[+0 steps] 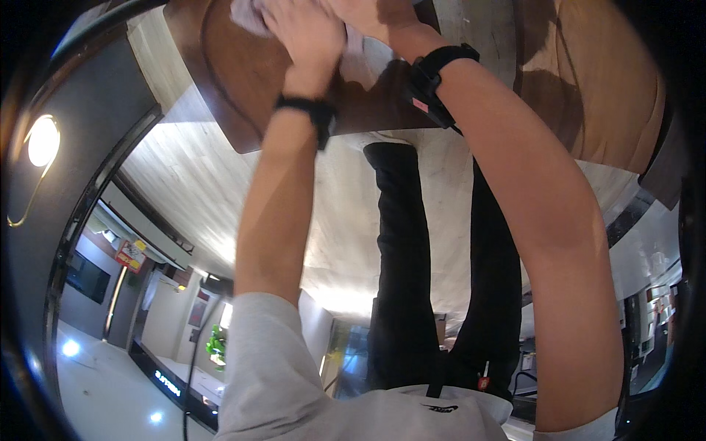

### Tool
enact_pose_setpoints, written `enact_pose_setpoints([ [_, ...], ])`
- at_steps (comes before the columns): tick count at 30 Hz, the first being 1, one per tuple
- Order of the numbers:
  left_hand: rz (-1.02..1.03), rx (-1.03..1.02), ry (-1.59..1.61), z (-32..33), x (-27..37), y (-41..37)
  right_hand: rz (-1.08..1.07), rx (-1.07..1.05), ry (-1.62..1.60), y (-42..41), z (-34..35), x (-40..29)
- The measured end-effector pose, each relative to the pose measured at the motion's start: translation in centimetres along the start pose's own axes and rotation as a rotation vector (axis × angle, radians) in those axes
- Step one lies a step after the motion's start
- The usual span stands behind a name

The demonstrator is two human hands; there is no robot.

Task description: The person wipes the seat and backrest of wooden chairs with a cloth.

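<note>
My left hand (309, 30), blurred, is at the top of the view over the brown wooden tabletop (248, 71). It grips a pale greyish-pink cloth (249, 16), bunched at its fingers. More of the cloth shows between my two hands. Close beside it on the right, my right hand (367, 16) is bent at the wrist; its fingers are cut off by the upper edge, so what it holds is not clear. Both wrists wear black straps with small devices. A bright reflection and the shadow of an arm lie on the tabletop.
A brown upholstered seat (595, 82) stands at the right. Pale wood-look flooring (342, 209) surrounds my legs and a light shoe below the table edge. A dark wall panel (83, 105) with a lit lamp (44, 140) is at the left.
</note>
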State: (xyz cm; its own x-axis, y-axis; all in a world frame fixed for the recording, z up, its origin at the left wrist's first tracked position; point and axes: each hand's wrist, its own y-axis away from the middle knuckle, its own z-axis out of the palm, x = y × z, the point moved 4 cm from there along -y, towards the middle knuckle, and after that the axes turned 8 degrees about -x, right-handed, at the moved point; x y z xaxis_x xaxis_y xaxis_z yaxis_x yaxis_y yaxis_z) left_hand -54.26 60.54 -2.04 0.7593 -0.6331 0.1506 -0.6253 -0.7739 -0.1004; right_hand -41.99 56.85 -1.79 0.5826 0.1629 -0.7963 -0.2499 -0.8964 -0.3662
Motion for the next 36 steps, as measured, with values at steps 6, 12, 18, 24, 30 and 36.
enact_pose_setpoints([
  [6, -0.030, 0.085, 0.148, 0.5, -2.0, -1.6, 0.047, 0.017, 0.023, -0.7, 1.4, -0.9],
  [12, -0.252, -0.327, 0.358, -0.7, 2.7, 18.2, 0.069, -0.094, 0.171, -1.1, 2.1, -0.9],
  [18, -0.161, -0.481, 0.396, -2.4, -1.9, 22.5, 0.067, -0.180, 0.402, -1.7, 4.0, -1.8],
  [24, -0.074, -0.259, 0.326, -1.5, -10.6, 12.8, 0.018, -0.275, 0.506, -1.8, 5.0, -2.3],
  [30, -0.027, -0.123, 0.092, 0.6, -20.1, 0.2, 0.008, -0.259, 0.583, -1.8, 4.8, -2.4],
  [36, -0.158, 0.004, -0.032, 0.8, -23.5, -3.6, 0.013, -0.258, 0.557, -1.6, 4.1, -2.3],
])
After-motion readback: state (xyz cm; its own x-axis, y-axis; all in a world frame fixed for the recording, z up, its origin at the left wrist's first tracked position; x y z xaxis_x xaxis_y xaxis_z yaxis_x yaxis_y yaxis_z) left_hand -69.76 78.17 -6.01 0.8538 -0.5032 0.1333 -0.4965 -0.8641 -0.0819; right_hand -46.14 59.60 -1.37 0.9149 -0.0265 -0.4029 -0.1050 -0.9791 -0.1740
